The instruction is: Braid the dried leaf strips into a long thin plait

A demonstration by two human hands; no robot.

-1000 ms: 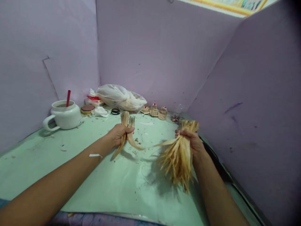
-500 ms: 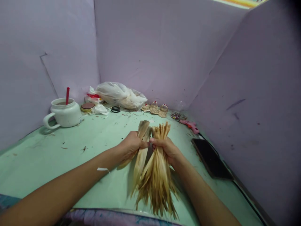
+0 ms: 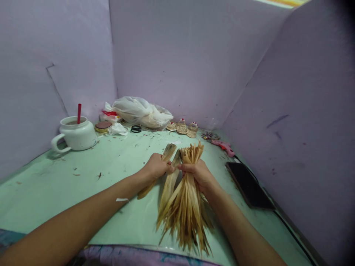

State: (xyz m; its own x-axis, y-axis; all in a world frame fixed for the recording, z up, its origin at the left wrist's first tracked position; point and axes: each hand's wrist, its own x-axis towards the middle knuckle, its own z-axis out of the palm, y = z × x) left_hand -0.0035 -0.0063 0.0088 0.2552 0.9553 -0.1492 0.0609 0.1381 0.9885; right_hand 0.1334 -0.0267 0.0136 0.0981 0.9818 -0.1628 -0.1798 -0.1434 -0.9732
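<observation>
A thick bundle of dried husk strips point(image 3: 188, 207), tan with frayed lower ends, is gripped near its top by my right hand point(image 3: 198, 174). My left hand point(image 3: 159, 166) is closed around a separate flat piece of dried husk point(image 3: 168, 152) that sticks out above and below the fist. Between the hands, a wider loose husk strip point(image 3: 171, 181) slants along the bundle's left side, and the right thumb and left fingertips are close to it. Which fingers press on that strip I cannot tell for sure.
At the back left stands a white mug point(image 3: 79, 136) with a red stick. Behind are a plastic bag point(image 3: 141, 112), black-handled scissors point(image 3: 135, 129) and small woven baskets point(image 3: 181, 128). On the right lie a pink glue gun point(image 3: 224, 147) and a dark phone-like slab point(image 3: 249, 186).
The wide husk strip has come away from my left hand and now leans by my right hand and the bundle. My left hand keeps one husk piece, slightly farther left.
</observation>
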